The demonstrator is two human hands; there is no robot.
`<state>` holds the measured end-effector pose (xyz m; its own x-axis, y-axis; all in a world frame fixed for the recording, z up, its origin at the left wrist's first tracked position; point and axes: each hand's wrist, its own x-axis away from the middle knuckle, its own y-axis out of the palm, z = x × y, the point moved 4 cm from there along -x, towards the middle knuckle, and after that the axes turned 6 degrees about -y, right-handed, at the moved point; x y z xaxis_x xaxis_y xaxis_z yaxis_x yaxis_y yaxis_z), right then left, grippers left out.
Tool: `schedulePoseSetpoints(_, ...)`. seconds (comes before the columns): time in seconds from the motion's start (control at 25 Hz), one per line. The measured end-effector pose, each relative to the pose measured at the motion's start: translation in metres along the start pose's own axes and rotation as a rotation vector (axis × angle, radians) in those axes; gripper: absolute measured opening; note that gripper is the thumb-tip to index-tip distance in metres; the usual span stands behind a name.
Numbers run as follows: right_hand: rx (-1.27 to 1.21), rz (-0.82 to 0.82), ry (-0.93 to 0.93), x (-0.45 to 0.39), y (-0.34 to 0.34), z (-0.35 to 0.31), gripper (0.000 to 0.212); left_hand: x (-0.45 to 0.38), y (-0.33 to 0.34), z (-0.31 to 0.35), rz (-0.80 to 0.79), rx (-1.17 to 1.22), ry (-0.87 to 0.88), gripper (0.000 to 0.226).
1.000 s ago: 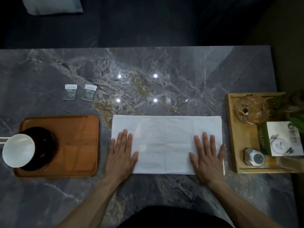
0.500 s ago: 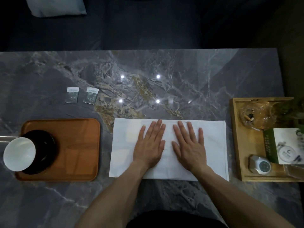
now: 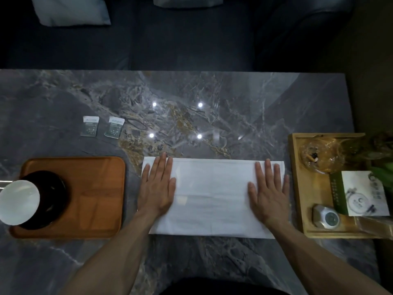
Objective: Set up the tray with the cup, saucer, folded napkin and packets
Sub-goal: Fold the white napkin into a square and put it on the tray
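A white napkin (image 3: 212,196) lies flat as a long rectangle on the marble table in front of me. My left hand (image 3: 158,186) presses flat on its left end with straight fingers. My right hand (image 3: 269,192) presses flat on its right end the same way. To the left sits an orange-brown wooden tray (image 3: 93,188). A black saucer (image 3: 51,196) stands on the tray's left part with a white cup (image 3: 18,202) on it, hanging over the tray's edge. Two small packets, one (image 3: 90,126) beside the other (image 3: 114,126), lie on the table beyond the tray.
A light wooden tray (image 3: 302,209) at the right holds a glass ashtray (image 3: 319,155), a white and green box (image 3: 359,192) and a silver gadget (image 3: 326,216). Green leaves (image 3: 382,173) overhang it. A dark sofa with pale cushions (image 3: 72,9) stands behind the table.
Both hands slid outward from the napkin's middle to its two ends, smoothing it flat. A second ago they were also at the ends, then met at the centre.
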<state>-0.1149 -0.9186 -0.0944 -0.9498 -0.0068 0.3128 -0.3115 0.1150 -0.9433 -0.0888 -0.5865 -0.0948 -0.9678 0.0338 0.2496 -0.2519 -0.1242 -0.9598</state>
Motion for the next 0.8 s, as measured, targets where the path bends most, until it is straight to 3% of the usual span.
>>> schedulePoseSetpoints(0.16, -0.045, -0.082, -0.039, 0.001, -0.005, 0.001, 0.068, -0.004, -0.003, 0.0, -0.079, 0.01, 0.007, 0.062)
schedulePoseSetpoints(0.4, -0.14, -0.139, -0.037, 0.052, -0.001, 0.007, 0.073, 0.043, -0.019, -0.017, -0.028, 0.269, -0.415, 0.075)
schedulePoseSetpoints(0.64, -0.116, -0.178, 0.044, 0.106, 0.02, 0.015, 0.074, 0.067, -0.035, -0.012, -0.036, 0.277, -0.614, 0.078)
schedulePoseSetpoints(0.8, -0.099, -0.195, 0.055, 0.115, 0.023, 0.014, 0.08, 0.061, -0.031, -0.022, -0.077, 0.548, -0.771, 0.072)
